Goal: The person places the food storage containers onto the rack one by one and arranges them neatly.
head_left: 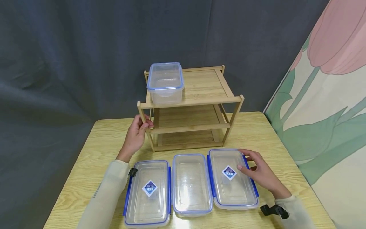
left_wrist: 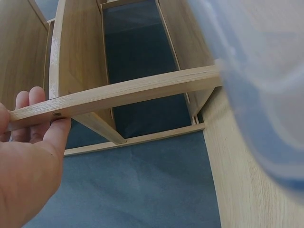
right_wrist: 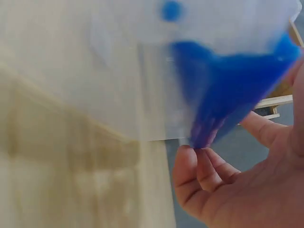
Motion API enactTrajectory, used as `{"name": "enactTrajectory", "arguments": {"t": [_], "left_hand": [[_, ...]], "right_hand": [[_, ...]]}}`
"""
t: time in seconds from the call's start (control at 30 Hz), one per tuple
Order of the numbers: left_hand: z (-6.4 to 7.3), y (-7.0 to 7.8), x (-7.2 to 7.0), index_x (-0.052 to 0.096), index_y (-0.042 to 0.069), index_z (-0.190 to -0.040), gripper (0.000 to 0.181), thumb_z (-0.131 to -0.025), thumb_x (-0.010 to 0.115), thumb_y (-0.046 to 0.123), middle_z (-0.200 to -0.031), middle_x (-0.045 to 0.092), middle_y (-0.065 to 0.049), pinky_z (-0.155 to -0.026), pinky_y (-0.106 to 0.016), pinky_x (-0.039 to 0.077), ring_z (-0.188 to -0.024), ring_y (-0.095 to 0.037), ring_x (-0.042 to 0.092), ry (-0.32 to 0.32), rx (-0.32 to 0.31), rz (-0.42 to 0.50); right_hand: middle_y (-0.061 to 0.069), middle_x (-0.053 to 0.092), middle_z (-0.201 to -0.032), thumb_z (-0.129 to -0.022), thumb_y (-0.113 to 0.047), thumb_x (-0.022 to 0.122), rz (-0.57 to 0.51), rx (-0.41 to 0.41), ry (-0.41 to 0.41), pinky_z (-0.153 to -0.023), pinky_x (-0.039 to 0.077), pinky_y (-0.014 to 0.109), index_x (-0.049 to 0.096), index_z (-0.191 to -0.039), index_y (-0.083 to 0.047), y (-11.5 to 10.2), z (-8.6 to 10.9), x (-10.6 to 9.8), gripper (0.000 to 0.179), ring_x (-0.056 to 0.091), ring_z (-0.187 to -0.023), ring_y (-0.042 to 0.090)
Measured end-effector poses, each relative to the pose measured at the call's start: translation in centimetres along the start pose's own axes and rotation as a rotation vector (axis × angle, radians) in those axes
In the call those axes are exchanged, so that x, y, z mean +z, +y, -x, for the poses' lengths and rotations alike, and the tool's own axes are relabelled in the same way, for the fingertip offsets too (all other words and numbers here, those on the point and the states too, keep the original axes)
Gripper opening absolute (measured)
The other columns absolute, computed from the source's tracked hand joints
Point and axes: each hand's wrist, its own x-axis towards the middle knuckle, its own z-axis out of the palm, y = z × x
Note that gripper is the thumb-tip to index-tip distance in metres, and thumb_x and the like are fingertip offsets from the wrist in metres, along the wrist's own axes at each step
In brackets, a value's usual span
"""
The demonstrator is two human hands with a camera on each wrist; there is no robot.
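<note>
My left hand (head_left: 136, 136) grips the front left post of a three-tier wooden rack (head_left: 190, 128), thumb and fingers on either side of it. The same post (left_wrist: 142, 91) crosses the left wrist view. At the right of the table, my right hand (head_left: 261, 171) holds the right edge of a clear food container (head_left: 232, 190) with blue side clips. Its thumb lies over the lid, and its fingertips touch the blue clip (right_wrist: 228, 85) in the right wrist view. A clear blue-rimmed container (head_left: 166, 79) stands on the rack's top tier, at the left.
In front of the rack, a clear blue-rimmed container (head_left: 192, 184) lies between the held one and another clipped, labelled container (head_left: 147, 206) at the left. A dark curtain (head_left: 120, 57) hangs behind the table (head_left: 100, 140); a flower-patterned surface (head_left: 328, 127) borders the right side.
</note>
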Motion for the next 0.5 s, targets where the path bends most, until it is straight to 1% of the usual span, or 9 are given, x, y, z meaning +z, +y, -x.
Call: {"name": "enactTrajectory", "arguments": {"t": [0.07, 0.2, 0.33, 0.43, 0.47, 0.5], "left_hand": [[0.0, -0.1, 0.0, 0.046, -0.008, -0.137, 0.03, -0.114, 0.041, 0.011, -0.119, 0.063, -0.023, -0.096, -0.023, 0.056, -0.112, -0.035, 0.066, 0.001, 0.006, 0.003], [0.0, -0.3, 0.1, 0.046, -0.008, -0.137, 0.03, -0.114, 0.041, 0.011, -0.118, 0.062, -0.023, -0.096, -0.022, 0.056, -0.112, -0.037, 0.067, -0.003, 0.02, 0.015], [0.0, -0.3, 0.0, 0.046, -0.008, -0.136, 0.03, -0.114, 0.041, 0.011, -0.118, 0.062, -0.022, -0.096, -0.021, 0.056, -0.112, -0.039, 0.067, -0.008, 0.033, 0.023], [0.0, -0.3, 0.0, 0.045, -0.008, -0.137, 0.03, -0.114, 0.04, 0.011, -0.118, 0.062, -0.022, -0.096, -0.021, 0.056, -0.112, -0.039, 0.067, -0.009, 0.035, 0.021], [0.0, -0.3, 0.0, 0.045, -0.008, -0.137, 0.03, -0.114, 0.04, 0.011, -0.118, 0.062, -0.022, -0.096, -0.021, 0.056, -0.112, -0.038, 0.067, -0.01, 0.034, 0.021], [0.0, -0.3, 0.0, 0.046, -0.008, -0.137, 0.03, -0.114, 0.04, 0.011, -0.118, 0.062, -0.022, -0.096, -0.022, 0.056, -0.112, -0.038, 0.067, -0.01, 0.031, 0.02]], "right_hand": [[0.024, 0.044, -0.148, -0.1, -0.024, 0.075, -0.011, 0.013, -0.009, -0.08, 0.054, 0.029, 0.046, -0.157, -0.013, 0.4, 0.2, 0.4, 0.065, 0.052, -0.124, 0.038], [0.03, 0.039, -0.152, -0.1, -0.028, 0.075, -0.046, 0.037, -0.036, -0.073, 0.059, 0.034, 0.044, -0.158, -0.013, 1.0, 0.6, 0.9, 0.067, 0.055, -0.122, 0.047], [0.032, 0.036, -0.155, -0.099, -0.029, 0.077, -0.055, 0.049, -0.047, -0.068, 0.061, 0.037, 0.043, -0.159, -0.014, 1.3, 0.9, 1.3, 0.07, 0.057, -0.119, 0.05], [0.033, 0.036, -0.156, -0.097, -0.031, 0.079, -0.043, 0.065, -0.044, -0.069, 0.062, 0.04, 0.041, -0.161, -0.016, 1.2, 1.0, 1.5, 0.075, 0.057, -0.12, 0.053], [0.033, 0.036, -0.156, -0.097, -0.031, 0.08, -0.042, 0.068, -0.044, -0.07, 0.062, 0.043, 0.04, -0.161, -0.016, 1.1, 1.1, 1.6, 0.077, 0.057, -0.122, 0.054], [0.034, 0.035, -0.157, -0.096, -0.031, 0.081, -0.036, 0.068, -0.042, -0.073, 0.063, 0.049, 0.04, -0.162, -0.016, 1.1, 1.2, 1.6, 0.079, 0.056, -0.124, 0.057]]}}
